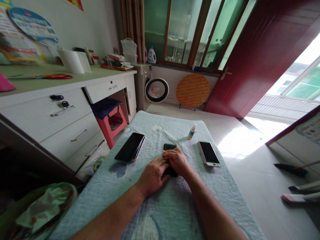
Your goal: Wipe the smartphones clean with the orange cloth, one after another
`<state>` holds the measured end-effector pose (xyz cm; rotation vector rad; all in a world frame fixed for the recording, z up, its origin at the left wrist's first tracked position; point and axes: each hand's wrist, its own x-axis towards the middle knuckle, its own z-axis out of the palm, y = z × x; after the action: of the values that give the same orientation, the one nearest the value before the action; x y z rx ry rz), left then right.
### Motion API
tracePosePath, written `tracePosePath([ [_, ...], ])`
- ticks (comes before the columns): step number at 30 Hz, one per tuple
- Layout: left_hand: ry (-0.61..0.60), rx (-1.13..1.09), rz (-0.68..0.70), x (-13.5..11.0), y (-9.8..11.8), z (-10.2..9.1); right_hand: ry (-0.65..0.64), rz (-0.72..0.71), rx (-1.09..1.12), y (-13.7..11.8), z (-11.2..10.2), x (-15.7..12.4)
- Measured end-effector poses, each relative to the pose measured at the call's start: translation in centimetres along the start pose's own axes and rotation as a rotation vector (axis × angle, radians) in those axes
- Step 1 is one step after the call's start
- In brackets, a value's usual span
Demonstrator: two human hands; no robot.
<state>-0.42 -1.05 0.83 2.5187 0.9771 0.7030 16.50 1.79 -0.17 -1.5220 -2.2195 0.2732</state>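
Observation:
A dark smartphone (pixel 170 146) lies flat on the cloth-covered table, its middle hidden under my hands. My left hand (pixel 154 171) grips the phone's left side, fingers over it and thumb near its lower end. Over the phone, my right hand (pixel 177 160) is closed on a small orange cloth (pixel 164 152), of which only a bit shows. To the left, a black-screened tablet (pixel 131 146) rests tilted on another device. On the right is a white phone (pixel 209 154), seemingly stacked on something pinkish. Beyond it stands a small spray bottle (pixel 192 132) with a white top.
A pale blue quilted cover (pixel 150 125) drapes the table. Left of it are a white drawer desk (pixel 67 123), a red stool (pixel 115 123) and a bin (pixel 70 196) with plastic bags. A washing machine (pixel 143 75), round wooden board (pixel 193 90) and red door (pixel 240 60) stand beyond.

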Motion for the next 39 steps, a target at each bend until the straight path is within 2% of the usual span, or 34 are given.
tracePosePath([
  [8, 0.002, -0.001, -0.015, -0.1, -0.3, 0.3, 0.023, 0.039, -0.049, 0.1, 0.0, 0.9],
  [13, -0.014, 0.038, -0.034, -0.2, -0.6, 0.5, 0.101, 0.152, -0.116, 0.8, 0.0, 1.3],
  [26, -0.026, 0.025, -0.04, -0.2, -0.9, 0.6, 0.197, 0.251, -0.073, 1.2, -0.3, 0.1],
  [29, -0.033, 0.022, -0.042, -0.2, -0.9, 0.6, 0.203, 0.222, -0.056, 1.0, -0.3, -0.3],
  [35, -0.022, -0.016, -0.03, -0.1, -0.7, 0.4, 0.132, 0.049, -0.019, 0.1, 0.2, -0.6],
  [39, -0.02, -0.024, -0.029, 0.0, -0.6, 0.3, 0.125, 0.058, -0.051, 0.0, 0.4, -0.2],
])
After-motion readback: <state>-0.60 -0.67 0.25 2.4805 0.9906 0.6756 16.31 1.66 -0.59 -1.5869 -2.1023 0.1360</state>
